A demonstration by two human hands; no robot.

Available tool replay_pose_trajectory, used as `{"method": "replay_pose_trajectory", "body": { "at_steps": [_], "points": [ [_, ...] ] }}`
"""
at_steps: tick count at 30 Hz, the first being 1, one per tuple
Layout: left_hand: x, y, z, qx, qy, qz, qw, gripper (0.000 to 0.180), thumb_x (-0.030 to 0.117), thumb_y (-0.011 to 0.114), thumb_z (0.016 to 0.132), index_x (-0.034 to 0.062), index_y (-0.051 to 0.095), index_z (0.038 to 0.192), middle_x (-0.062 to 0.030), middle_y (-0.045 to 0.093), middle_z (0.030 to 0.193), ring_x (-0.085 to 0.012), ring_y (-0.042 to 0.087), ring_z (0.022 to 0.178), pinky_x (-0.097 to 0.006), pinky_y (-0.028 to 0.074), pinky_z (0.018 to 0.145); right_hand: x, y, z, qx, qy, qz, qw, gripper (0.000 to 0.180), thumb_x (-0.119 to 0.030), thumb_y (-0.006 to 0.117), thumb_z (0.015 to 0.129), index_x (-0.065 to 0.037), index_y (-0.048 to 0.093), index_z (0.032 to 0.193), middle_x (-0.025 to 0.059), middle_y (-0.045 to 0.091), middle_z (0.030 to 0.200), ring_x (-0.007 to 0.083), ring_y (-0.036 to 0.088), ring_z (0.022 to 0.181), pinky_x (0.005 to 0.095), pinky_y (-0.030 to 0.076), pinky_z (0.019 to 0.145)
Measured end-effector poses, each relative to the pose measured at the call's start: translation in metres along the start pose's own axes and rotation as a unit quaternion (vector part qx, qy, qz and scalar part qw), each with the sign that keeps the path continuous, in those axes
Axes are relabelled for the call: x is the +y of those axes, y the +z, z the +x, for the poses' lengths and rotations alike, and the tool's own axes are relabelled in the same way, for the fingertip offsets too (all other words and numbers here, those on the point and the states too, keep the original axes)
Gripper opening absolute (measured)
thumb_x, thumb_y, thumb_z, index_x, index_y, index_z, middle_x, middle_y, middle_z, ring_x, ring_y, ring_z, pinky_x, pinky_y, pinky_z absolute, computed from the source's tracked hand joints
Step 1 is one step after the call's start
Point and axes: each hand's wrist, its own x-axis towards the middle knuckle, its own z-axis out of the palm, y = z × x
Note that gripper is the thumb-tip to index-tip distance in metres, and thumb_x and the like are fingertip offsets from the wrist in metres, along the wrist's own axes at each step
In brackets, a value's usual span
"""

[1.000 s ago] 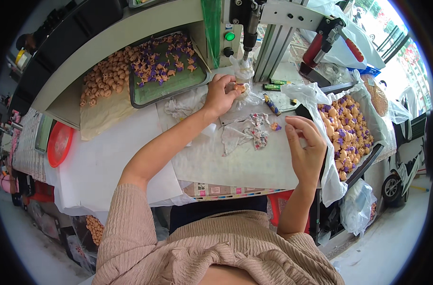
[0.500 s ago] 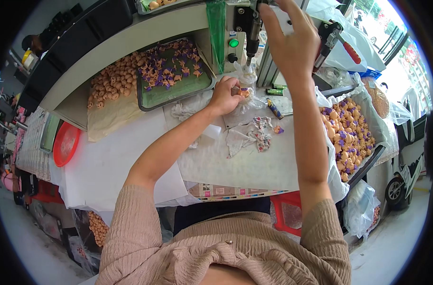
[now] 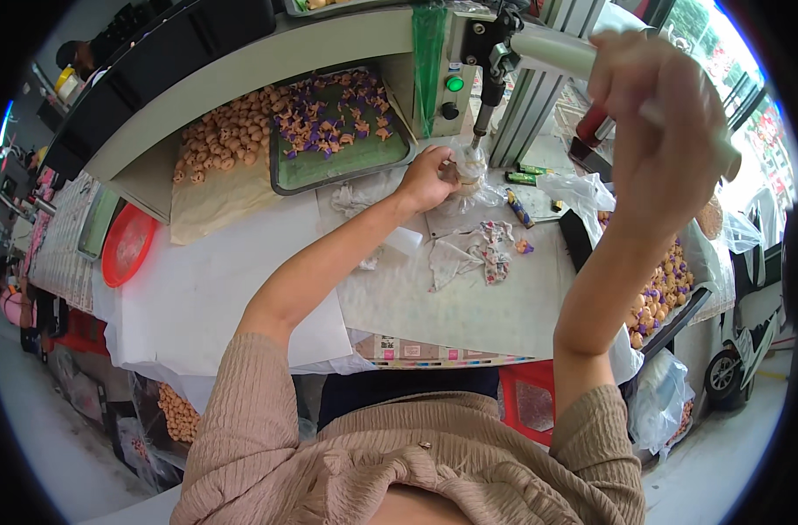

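Upper centre, the left hand (image 3: 428,182) curled at the wrapped fixture (image 3: 473,163), grip unclear; upper right, the right hand (image 3: 665,144) clasped the pale lever (image 3: 552,51), whose early pull risked pinching fingers (image 3: 438,161).

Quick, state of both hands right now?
Left hand: fingers curled at the plastic-wrapped fixture; any held part can't be told.
Right hand: closed around the pale press lever, blurred.
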Motion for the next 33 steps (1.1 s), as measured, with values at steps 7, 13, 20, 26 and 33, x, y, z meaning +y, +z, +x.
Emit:
{"method": "replay_pose_trajectory", "body": {
  "at_steps": [7, 13, 20, 26, 33],
  "points": [
    [0.012, -0.062, -0.03, 0.02, -0.011, 0.048, 0.999, 0.029, -0.002, 0.066, 0.076, 0.0054, 0.062, 0.104, -0.0054, 0.054, 0.113, -0.0178, 0.056, 0.099, -0.031, 0.05, 0.082, 0.022, 0.028, -0.084, 0.063, -0.112, -0.062, 0.99, 0.041, -0.022, 0.064, 0.088, 0.005, 0.059, 0.119, 0.0208, 0.063, 0.112, 0.0322, 0.06, 0.107, 0.0412, 0.047, 0.09],
    [-0.023, -0.152, -0.04, 0.199, 0.093, 0.19, 0.957, 0.023, -0.002, 0.063, 0.077, 0.0056, 0.064, 0.099, -0.0089, 0.056, 0.108, -0.022, 0.058, 0.101, -0.033, 0.05, 0.083, 0.03, 0.034, -0.153, 0.032, 0.137, -0.083, 0.986, 0.04, -0.005, 0.066, 0.081, 0.004, 0.057, 0.119, 0.0159, 0.063, 0.113, 0.0241, 0.058, 0.103, 0.0346, 0.048, 0.082],
    [-0.072, -0.261, -0.026, 0.264, 0.014, 0.395, 0.88, 0.028, -0.001, 0.058, 0.078, 0.0061, 0.064, 0.105, -0.0135, 0.058, 0.112, -0.0333, 0.054, 0.108, -0.041, 0.044, 0.092, 0.024, 0.071, -0.21, -0.054, 0.267, -0.026, 0.962, 0.019, 0.005, 0.059, 0.082, 0.004, 0.064, 0.101, 0.0102, 0.067, 0.096, 0.0145, 0.061, 0.085, 0.0249, 0.047, 0.073],
    [-0.132, -0.315, 0.045, 0.198, 0.081, 0.445, 0.87, 0.036, -0.002, 0.052, 0.082, 0.0069, 0.062, 0.116, -0.0164, 0.06, 0.117, -0.034, 0.055, 0.107, -0.043, 0.046, 0.092, 0.013, 0.101, -0.2, -0.082, 0.296, -0.012, 0.952, 0.018, 0.008, 0.06, 0.079, 0.002, 0.067, 0.094, 0.0091, 0.068, 0.087, 0.0159, 0.061, 0.079, 0.0262, 0.048, 0.072],
    [-0.219, -0.389, 0.128, 0.15, -0.03, 0.49, 0.858, 0.043, 0.018, 0.059, 0.085, 0.011, 0.055, 0.127, -0.0189, 0.061, 0.117, -0.0371, 0.057, 0.109, -0.045, 0.045, 0.09, 0.031, 0.119, -0.169, -0.116, 0.278, -0.015, 0.954, 0.019, 0.008, 0.064, 0.076, 0.0, 0.069, 0.093, 0.0095, 0.068, 0.084, 0.0192, 0.061, 0.073, 0.0293, 0.048, 0.066]
  ]
}}
